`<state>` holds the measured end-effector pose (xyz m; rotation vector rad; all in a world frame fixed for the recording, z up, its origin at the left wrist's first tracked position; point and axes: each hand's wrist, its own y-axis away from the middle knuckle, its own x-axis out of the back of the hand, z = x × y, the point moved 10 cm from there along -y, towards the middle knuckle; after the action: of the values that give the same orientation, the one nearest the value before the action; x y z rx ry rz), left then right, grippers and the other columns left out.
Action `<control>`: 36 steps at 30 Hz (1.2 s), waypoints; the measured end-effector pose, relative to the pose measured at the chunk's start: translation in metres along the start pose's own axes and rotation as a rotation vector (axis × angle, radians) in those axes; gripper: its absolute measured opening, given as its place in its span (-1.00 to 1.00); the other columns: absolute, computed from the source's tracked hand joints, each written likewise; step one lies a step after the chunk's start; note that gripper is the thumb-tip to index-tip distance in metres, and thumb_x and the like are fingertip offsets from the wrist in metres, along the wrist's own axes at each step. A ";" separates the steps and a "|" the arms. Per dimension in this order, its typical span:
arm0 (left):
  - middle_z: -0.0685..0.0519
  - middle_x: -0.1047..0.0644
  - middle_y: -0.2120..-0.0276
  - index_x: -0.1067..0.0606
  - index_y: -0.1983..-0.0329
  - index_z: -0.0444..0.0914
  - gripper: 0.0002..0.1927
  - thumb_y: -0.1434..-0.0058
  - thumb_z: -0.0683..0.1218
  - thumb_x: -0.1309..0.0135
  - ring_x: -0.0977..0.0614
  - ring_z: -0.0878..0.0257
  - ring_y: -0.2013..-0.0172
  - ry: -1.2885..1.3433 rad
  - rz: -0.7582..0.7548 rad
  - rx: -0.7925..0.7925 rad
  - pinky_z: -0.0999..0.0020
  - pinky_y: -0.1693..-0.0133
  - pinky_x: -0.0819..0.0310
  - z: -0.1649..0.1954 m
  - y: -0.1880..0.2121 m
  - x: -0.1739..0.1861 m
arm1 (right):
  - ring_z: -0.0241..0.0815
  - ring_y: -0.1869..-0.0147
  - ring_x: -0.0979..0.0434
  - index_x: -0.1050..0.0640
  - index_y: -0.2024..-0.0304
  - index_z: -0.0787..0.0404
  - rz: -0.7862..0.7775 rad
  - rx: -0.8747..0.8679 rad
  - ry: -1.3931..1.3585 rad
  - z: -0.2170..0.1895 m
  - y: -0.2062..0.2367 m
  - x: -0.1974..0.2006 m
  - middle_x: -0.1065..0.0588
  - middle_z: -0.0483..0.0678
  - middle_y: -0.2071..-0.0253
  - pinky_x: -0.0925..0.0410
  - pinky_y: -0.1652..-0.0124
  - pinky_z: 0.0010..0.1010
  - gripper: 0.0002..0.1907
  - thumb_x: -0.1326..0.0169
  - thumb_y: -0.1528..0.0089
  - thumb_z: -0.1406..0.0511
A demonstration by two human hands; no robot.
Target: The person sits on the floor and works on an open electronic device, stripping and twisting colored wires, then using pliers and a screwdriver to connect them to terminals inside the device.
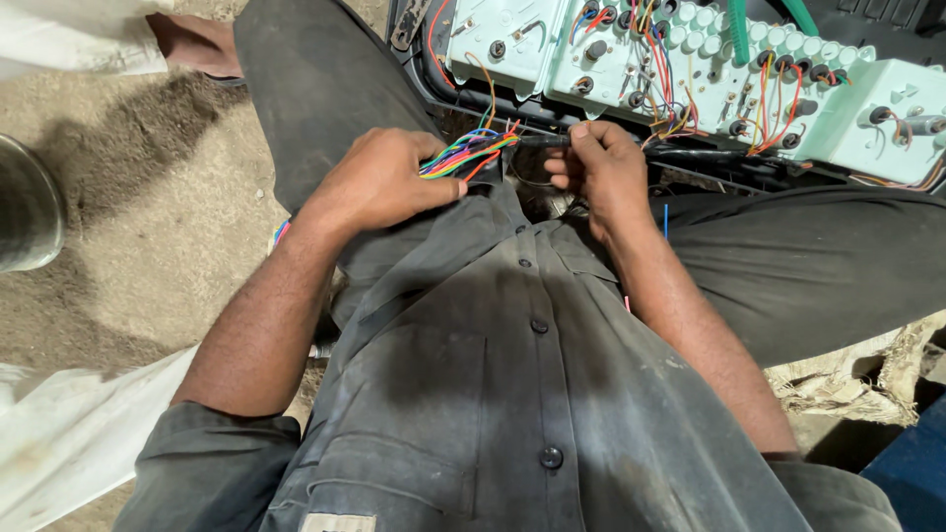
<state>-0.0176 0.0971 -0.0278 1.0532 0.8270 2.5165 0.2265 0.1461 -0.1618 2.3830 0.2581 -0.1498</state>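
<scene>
Head view, looking down over a dark grey buttoned shirt [512,374] and dark trousers [325,89] of a seated person.

Left hand [379,182], centre-left of frame: fingers curled shut around a bundle of coloured wires [463,155]; red, blue, green, yellow and orange strands are seen fanning out past the knuckles toward centre frame.

Right hand [606,167], just right of centre: thumb and fingertips are pressed together, pinching a short black sleeved lead [542,141] that meets the wire bundle between the two hands. The remaining fingers are folded in beneath.

Wire bundle is held just above the lap, at upper centre of frame, directly below a pale green instrument-cluster back [690,59] along the top edge. The cluster back is studded with round sockets and threaded with red, blue and orange wires; a green tube [739,30] is seen crossing it.

Sandy ground [148,227] fills the left. A grey metal cylinder [25,207] sits at far left, white cloth [59,443] at lower left, another person's foot [192,44] at upper left.
</scene>
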 end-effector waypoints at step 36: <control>0.05 -0.62 0.52 -0.60 0.29 -0.38 -0.70 -0.27 -0.01 -0.12 -0.57 0.38 0.64 0.476 -0.206 0.313 0.45 0.61 -0.44 -0.023 -0.010 -0.022 | -0.25 0.01 -0.64 -0.51 -0.03 0.45 -0.425 -0.156 -0.244 0.014 0.036 -0.089 -0.60 -0.01 0.02 -0.51 -0.07 -0.40 -0.68 0.00 -0.21 0.51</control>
<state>-0.0192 0.0858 -0.0592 0.4052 1.4155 2.5384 0.1477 0.0983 -0.1322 2.1011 0.6322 -0.5920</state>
